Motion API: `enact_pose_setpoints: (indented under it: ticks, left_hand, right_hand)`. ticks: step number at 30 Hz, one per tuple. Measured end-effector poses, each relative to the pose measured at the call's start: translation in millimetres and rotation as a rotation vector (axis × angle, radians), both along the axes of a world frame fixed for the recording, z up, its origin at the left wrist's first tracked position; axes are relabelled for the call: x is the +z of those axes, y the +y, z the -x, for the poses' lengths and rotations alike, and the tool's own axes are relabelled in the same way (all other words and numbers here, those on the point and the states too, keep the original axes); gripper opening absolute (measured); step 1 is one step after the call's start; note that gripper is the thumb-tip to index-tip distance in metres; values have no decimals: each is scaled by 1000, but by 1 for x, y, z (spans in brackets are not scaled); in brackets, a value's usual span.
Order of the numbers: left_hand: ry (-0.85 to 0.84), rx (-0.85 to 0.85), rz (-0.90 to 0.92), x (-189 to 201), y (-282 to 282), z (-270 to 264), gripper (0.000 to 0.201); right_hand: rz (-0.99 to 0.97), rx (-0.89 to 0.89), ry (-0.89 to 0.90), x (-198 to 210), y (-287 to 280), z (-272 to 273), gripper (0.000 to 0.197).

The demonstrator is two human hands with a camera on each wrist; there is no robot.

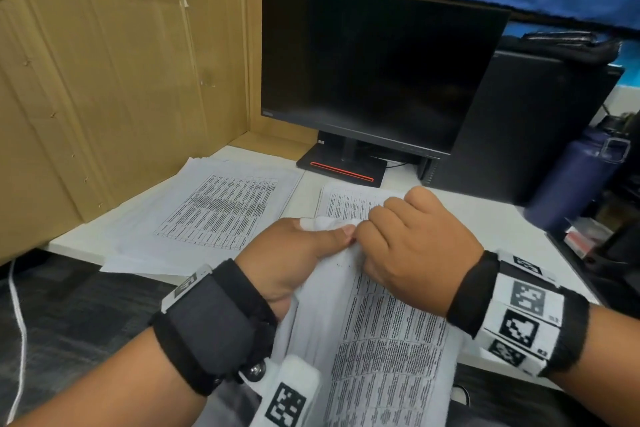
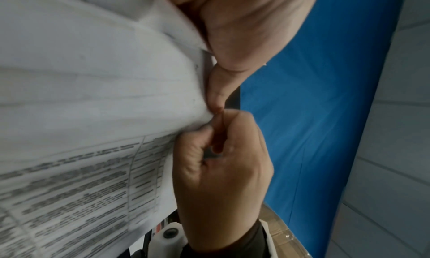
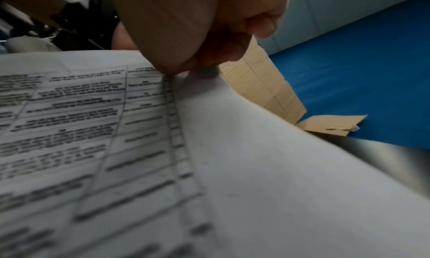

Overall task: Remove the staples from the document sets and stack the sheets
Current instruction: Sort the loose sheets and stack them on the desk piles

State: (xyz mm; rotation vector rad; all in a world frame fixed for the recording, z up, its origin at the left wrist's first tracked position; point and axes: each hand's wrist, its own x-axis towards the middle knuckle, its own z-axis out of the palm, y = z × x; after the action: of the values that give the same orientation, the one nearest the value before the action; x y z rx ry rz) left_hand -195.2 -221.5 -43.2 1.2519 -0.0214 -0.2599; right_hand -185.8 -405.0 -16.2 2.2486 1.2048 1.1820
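Note:
I hold a stapled document set, printed with tables, lifted off the desk and bent toward me. My left hand grips its top corner, thumb on top and fingers hidden beneath. Touching that thumb, my right hand has its fingers curled and pinches the same corner. In the left wrist view the right hand pinches the paper just below the left thumb. No staple shows. A loose stack of sheets lies at the desk's left. Another printed set lies behind my hands.
A dark monitor on its stand sits at the back of the white desk. A black computer tower and a dark blue bottle stand to the right. A cardboard wall closes the left side.

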Motion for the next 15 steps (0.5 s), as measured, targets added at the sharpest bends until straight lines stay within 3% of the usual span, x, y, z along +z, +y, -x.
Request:
enact_pose_setpoints:
  ticks: [2,7,10,15]
  left_hand:
    - [-36,18,24,-1,-1,0,26]
    - [-118,51,50,1,-5,5,15]
    - [-166,25,35,1,-5,6,21]
    - [-198,2,3,2,-5,7,27]
  right_hand:
    - [-119,-57,96,-2,5,0,8]
    - [-573,-165,385,-11,23,14,12]
    - [-854,-159,527,-21,29,21,12]
    - [-1145,-85,570,-32,38,27,11]
